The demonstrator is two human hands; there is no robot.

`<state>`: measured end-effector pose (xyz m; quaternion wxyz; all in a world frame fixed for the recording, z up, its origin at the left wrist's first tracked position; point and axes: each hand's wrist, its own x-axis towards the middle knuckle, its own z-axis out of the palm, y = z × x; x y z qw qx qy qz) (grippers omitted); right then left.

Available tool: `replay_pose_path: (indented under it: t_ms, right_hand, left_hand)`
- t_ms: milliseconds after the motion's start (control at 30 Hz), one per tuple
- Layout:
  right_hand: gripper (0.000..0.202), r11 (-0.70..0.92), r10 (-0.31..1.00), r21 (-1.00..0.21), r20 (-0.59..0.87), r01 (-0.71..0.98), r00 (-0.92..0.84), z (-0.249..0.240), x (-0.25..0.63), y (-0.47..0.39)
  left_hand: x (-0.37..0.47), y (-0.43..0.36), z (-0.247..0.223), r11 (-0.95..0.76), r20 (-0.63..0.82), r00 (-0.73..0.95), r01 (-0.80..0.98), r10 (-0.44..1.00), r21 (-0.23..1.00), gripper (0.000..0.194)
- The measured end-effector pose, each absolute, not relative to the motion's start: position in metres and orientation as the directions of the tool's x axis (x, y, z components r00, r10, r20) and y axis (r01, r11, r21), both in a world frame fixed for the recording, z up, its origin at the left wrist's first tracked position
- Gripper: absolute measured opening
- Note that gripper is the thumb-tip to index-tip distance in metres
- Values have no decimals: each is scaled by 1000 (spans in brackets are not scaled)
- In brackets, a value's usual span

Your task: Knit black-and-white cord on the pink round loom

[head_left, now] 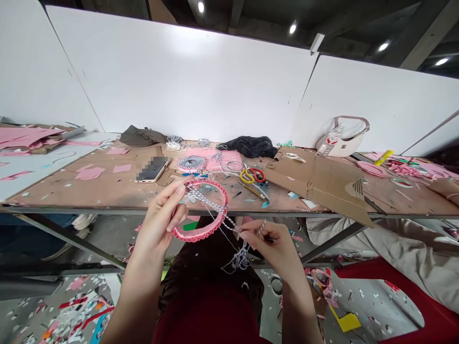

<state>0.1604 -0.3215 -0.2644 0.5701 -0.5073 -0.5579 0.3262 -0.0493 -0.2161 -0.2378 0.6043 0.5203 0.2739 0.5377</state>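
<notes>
My left hand (170, 208) is closed on the left side of a pink ring (225, 198) with a ruffled outer edge, held up in front of the table edge. Black-and-white cord (204, 198) runs across the ring's opening from its upper left and out past its right side. My right hand (268, 241) pinches that cord to the right of the ring, fingers curled. Below the cord, a loose tangle of it (241, 258) hangs above my lap. Behind the ring, a coiled round of similar cord (191, 163) lies on the table.
Yellow- and red-handled scissors (247, 177) lie beyond the ring. A phone (152, 169) rests at left, a cardboard sheet (322, 184) at right. A white bag (346, 141) and a bottle (325, 145) stand by the white partition. Another person's hand (446, 188) is at far right.
</notes>
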Motion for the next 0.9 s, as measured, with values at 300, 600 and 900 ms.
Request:
replay_pose_path:
  t_ms: [300, 600, 900]
  right_hand:
    - [31, 361, 925, -902, 313, 237, -217, -253, 169, -278]
    - [32, 355, 934, -904, 331, 237, -136, -271, 163, -269]
    - [43, 62, 621, -813, 486, 579, 616, -292, 291, -286]
  left_hand:
    - [-51, -222, -239, -64, 246, 743, -265, 622, 962, 34]
    - [-48, -223, -247, 21, 182, 756, -250, 628, 968, 28]
    - [-65, -220, -254, 98, 250, 770, -374, 587, 922, 30]
